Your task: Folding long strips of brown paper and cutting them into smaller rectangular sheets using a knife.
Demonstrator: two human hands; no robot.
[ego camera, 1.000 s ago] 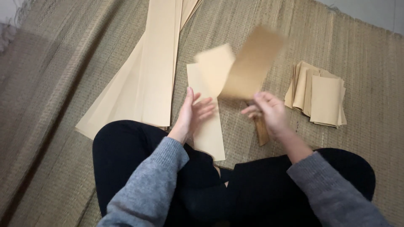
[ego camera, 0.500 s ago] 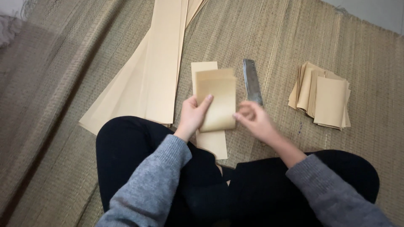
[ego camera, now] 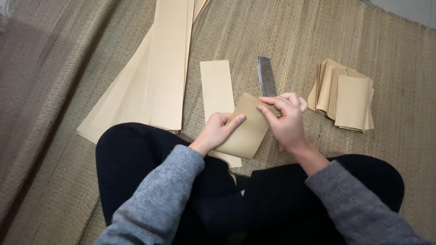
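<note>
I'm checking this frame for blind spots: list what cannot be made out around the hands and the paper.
- Metal blade, head view: its lower end is hidden behind the right hand and the folded paper.
- Long sheets: cut off by the top edge.
- Paper strip: its near end is covered by the left hand.
- Stack of folded pieces: count unclear, they overlap.

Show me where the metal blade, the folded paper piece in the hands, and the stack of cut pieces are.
metal blade (ego camera: 266, 76), head view, bare middle of the blade.
folded paper piece (ego camera: 247, 131), head view, its flat centre.
stack of cut pieces (ego camera: 352, 97), head view, top sheet.
</note>
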